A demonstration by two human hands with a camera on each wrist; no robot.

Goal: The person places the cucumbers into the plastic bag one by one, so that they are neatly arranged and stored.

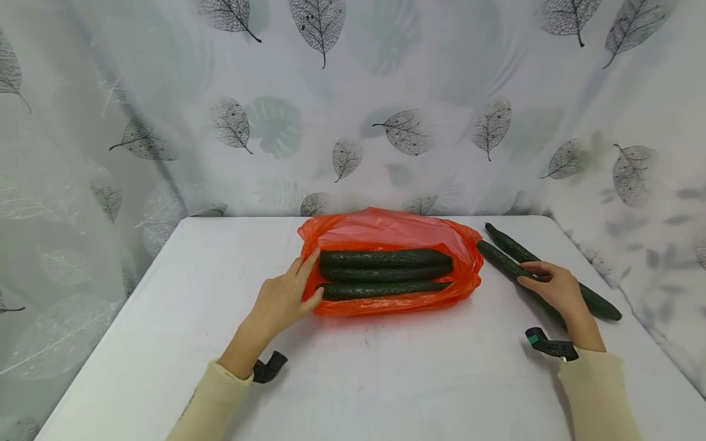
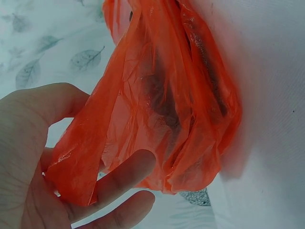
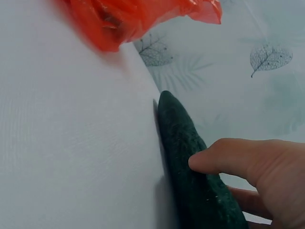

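Observation:
An orange-red plastic bag lies on its side on the table, its mouth spread wide. Inside it are three long dark green cucumbers, side by side. My left hand holds the bag's left end; in the left wrist view, a flap of the bag lies between the thumb and fingers. At the right, my right hand grips a cucumber, thumb on one side and fingers on the other. A second loose cucumber lies behind that hand, slanting beside the gripped one.
The white table has its back edge just behind the bag. A pale curtain with leaf prints hangs behind and at both sides. Each wrist wears a dark band, the right one close to the tabletop.

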